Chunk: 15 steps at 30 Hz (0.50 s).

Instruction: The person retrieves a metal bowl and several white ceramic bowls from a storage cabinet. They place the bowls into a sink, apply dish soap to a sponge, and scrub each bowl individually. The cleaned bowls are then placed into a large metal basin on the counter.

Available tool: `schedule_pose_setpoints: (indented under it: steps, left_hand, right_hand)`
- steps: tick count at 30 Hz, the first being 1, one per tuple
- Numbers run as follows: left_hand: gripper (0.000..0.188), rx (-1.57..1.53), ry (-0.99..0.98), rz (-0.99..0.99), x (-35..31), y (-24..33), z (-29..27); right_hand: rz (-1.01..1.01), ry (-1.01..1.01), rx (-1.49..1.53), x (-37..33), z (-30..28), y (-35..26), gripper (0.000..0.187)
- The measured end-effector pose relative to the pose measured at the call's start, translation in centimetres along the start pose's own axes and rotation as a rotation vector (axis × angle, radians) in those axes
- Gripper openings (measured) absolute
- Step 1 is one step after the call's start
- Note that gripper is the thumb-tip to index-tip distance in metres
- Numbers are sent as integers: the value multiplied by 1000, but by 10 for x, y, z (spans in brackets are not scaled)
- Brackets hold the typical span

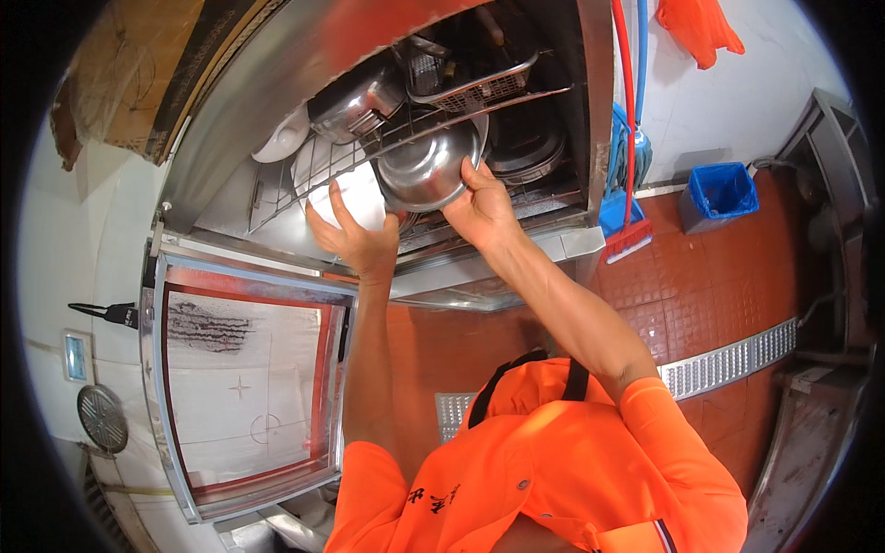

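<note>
A shiny stainless steel bowl sits inside a metal cabinet, just below a wire shelf. My right hand grips its right rim, thumb on the rim and the other fingers partly hidden. To the left, my left hand has its fingers spread in front of a bright white dish; contact between them is unclear. On the wire shelf stand a steel pot, a white bowl and a metal mesh basket. Dark round pans are stacked to the right of the steel bowl.
The cabinet's glass door hangs open at the left. A red broom and a blue-lined bin stand to the right on the red tile floor, where a metal drain grate runs. A cardboard box is at the upper left.
</note>
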<state>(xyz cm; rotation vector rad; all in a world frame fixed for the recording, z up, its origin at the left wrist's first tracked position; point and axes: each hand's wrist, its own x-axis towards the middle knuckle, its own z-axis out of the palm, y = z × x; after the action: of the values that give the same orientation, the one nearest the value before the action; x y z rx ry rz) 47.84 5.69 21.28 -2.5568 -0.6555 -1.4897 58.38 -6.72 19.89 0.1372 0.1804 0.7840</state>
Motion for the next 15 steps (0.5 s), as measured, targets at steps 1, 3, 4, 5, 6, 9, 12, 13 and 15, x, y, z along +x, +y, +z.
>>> schedule_pose_setpoints:
  steps: [1, 3, 4, 5, 6, 9, 12, 13, 15]
  left_hand:
    - [90, -5, 8, 2, 0, 0, -1]
    - [89, -20, 19, 10, 1, -1, -3]
    - [89, -30, 21, 16, 2, -2, -3]
    - [88, -41, 23, 23, 3, -2, -3]
    - [88, -42, 27, 30, 1, -4, -3]
    - [87, -29, 43, 50, 0, -9, 0]
    - [87, -34, 35, 45, -2, -9, -3]
    - [88, 29, 56, 88, -4, -10, -2]
    - [87, 2, 51, 77, -6, -13, 2]
  right_hand:
    - [4, 9, 10, 2, 2, 1, 21]
    - [-5, 62, 27, 9, 6, 4, 21]
    - [-11, 67, 38, 13, 8, 5, 21]
    - [-18, 72, 50, 19, 11, 5, 22]
    - [-22, 86, 60, 20, 13, 6, 22]
    - [-66, 65, -36, 20, 18, -3, 17]
    - [-84, 78, -46, 13, 14, -25, 17]
    - [-94, 126, 1, 10, 12, -36, 21]
    - [-32, 56, 32, 4, 11, -57, 31]
